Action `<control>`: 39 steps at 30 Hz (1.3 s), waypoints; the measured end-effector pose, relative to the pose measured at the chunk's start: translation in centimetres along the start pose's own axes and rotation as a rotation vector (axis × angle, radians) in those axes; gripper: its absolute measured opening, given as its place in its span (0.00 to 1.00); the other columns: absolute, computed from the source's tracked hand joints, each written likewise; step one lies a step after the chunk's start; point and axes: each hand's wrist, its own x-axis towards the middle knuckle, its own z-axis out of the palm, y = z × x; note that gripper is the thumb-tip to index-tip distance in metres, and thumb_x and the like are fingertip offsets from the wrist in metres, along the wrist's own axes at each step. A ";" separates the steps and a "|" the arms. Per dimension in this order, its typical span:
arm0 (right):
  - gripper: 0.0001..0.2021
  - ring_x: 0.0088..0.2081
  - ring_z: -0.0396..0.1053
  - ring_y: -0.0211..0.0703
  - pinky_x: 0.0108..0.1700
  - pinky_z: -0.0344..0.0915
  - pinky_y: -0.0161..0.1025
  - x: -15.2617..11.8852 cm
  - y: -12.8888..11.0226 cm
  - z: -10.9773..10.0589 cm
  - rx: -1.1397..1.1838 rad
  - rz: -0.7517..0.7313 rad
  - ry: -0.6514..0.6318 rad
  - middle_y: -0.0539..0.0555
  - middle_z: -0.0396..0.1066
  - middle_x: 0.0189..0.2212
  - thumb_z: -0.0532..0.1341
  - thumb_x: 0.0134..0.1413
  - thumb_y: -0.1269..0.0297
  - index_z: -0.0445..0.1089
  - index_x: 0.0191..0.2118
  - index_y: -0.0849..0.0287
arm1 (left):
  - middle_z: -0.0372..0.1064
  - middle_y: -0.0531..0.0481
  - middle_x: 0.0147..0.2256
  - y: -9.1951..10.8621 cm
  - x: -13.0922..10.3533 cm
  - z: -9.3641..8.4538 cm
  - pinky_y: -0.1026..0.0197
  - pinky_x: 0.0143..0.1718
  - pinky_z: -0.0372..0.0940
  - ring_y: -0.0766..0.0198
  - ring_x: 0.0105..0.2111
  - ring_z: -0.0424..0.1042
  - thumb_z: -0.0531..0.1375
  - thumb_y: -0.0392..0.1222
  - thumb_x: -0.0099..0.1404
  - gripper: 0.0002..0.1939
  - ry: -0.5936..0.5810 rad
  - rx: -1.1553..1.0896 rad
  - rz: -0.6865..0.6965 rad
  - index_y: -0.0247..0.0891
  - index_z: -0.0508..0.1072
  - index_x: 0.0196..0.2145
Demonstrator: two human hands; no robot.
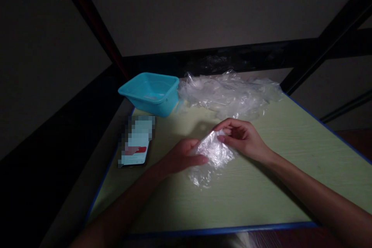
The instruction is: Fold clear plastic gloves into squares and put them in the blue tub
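Note:
Between my two hands, above the middle of the table, is a crinkled clear plastic bag (213, 151). My left hand (186, 153) grips its left side, with the thumb lying across the front. At the bag's upper right, my right hand (240, 137) pinches the edge between thumb and fingers. The lower part of the bag hangs loose and shiny below my left thumb. Whether anything is inside the bag I cannot tell.
A light blue plastic basin (154, 104) stands at the table's back left. Beside it lies a heap of clear plastic bags (229, 93). A lit phone (135, 143) rests near the left edge of the pale green table (290, 193), which has a blue rim. A wall rises behind.

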 end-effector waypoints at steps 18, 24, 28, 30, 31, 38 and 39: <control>0.17 0.26 0.66 0.34 0.26 0.63 0.31 0.6 -0.3 0.3 0.459 0.302 0.156 0.50 0.72 0.32 0.67 0.42 0.63 0.71 0.42 0.55 | 0.76 0.42 0.33 -0.9 0.2 1.7 0.59 0.40 0.64 0.57 0.34 0.75 0.68 0.47 0.47 0.20 -0.161 -0.593 -0.170 0.31 0.76 0.35; 0.25 0.26 0.67 0.34 0.28 0.66 0.33 0.3 0.9 2.0 0.657 0.381 0.263 0.49 0.71 0.31 0.71 0.33 0.63 0.68 0.42 0.56 | 0.76 0.43 0.35 -1.2 0.6 2.2 0.56 0.43 0.64 0.53 0.39 0.74 0.66 0.45 0.50 0.18 0.164 -0.622 -0.081 0.31 0.74 0.37; 0.34 0.18 0.62 0.33 0.20 0.62 0.31 -0.2 1.5 3.1 0.460 0.302 0.313 0.44 0.67 0.21 0.71 0.35 0.63 0.60 0.52 0.54 | 0.75 0.44 0.34 -1.6 0.6 2.6 0.55 0.45 0.62 0.51 0.41 0.73 0.65 0.46 0.52 0.18 0.153 -0.596 -0.074 0.32 0.73 0.38; 0.34 0.15 0.57 0.32 0.17 0.59 0.31 -0.4 1.5 3.2 0.339 0.271 0.310 0.41 0.62 0.15 0.69 0.40 0.60 0.57 0.55 0.53 | 0.75 0.43 0.32 -1.7 0.6 2.7 0.54 0.45 0.62 0.50 0.41 0.73 0.66 0.47 0.50 0.20 0.135 -0.593 -0.093 0.31 0.72 0.38; 0.34 0.14 0.55 0.31 0.15 0.58 0.31 -0.4 1.5 3.1 0.292 0.259 0.310 0.39 0.58 0.13 0.68 0.41 0.59 0.56 0.55 0.53 | 0.75 0.43 0.31 -1.7 0.6 2.7 0.54 0.44 0.63 0.50 0.41 0.73 0.66 0.48 0.48 0.22 0.125 -0.604 -0.104 0.31 0.72 0.38; 0.32 0.15 0.56 0.34 0.17 0.55 0.33 -0.4 1.0 2.4 0.228 0.194 0.340 0.41 0.60 0.14 0.66 0.43 0.60 0.56 0.55 0.55 | 0.75 0.42 0.35 -1.9 0.5 2.6 0.51 0.46 0.63 0.50 0.41 0.73 0.68 0.47 0.46 0.20 0.098 -0.624 -0.097 0.32 0.72 0.34; 0.31 0.16 0.57 0.34 0.18 0.55 0.34 -0.4 0.9 2.3 0.236 0.191 0.354 0.42 0.61 0.15 0.66 0.42 0.60 0.57 0.54 0.55 | 0.75 0.42 0.36 -2.0 0.5 2.7 0.50 0.46 0.63 0.51 0.41 0.73 0.68 0.45 0.46 0.19 0.098 -0.614 -0.099 0.32 0.72 0.34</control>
